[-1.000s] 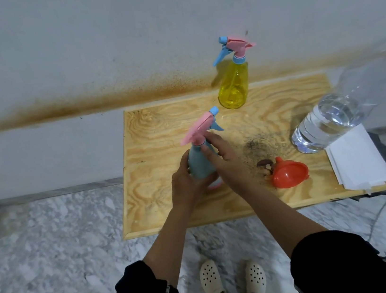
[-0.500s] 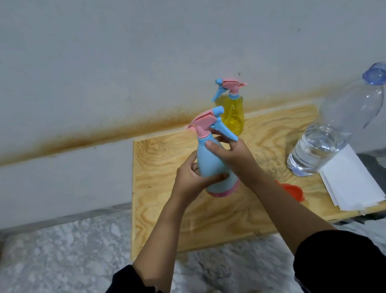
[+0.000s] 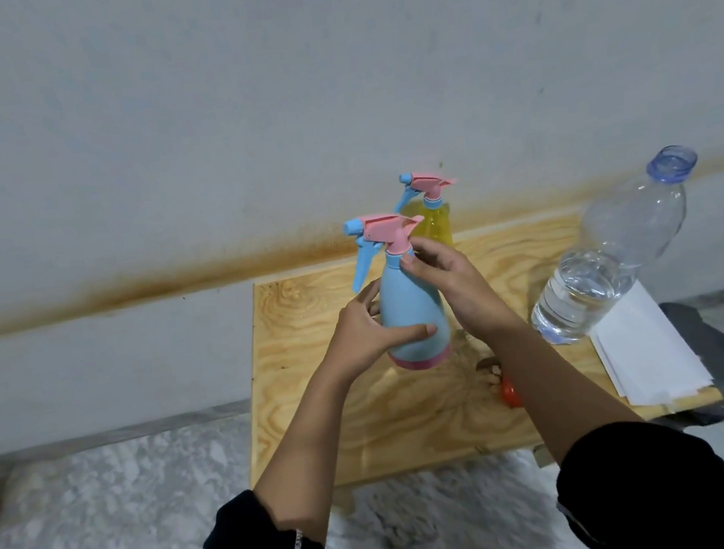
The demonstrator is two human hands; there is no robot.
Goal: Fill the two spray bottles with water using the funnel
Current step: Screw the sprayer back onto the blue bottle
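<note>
A blue spray bottle (image 3: 410, 314) with a pink trigger head (image 3: 384, 229) is lifted above the wooden board (image 3: 309, 309). My left hand (image 3: 365, 329) grips its body from the left. My right hand (image 3: 449, 280) pinches the neck just under the pink collar. A yellow spray bottle (image 3: 434, 222) with the same pink and blue head stands behind, near the wall. A clear plastic water bottle (image 3: 606, 268), uncapped and about a third full, stands at the right. The red funnel (image 3: 510, 393) lies on the board, mostly hidden by my right forearm.
A stack of white paper sheets (image 3: 640, 351) lies at the board's right end, over a dark grey object (image 3: 716, 359). The wall rises right behind the board. Marble floor (image 3: 106, 519) spreads to the left and below.
The blue bottle has risen off the board in both hands. Its trigger head has turned from pointing right to pointing left. The camera tilted upward.
</note>
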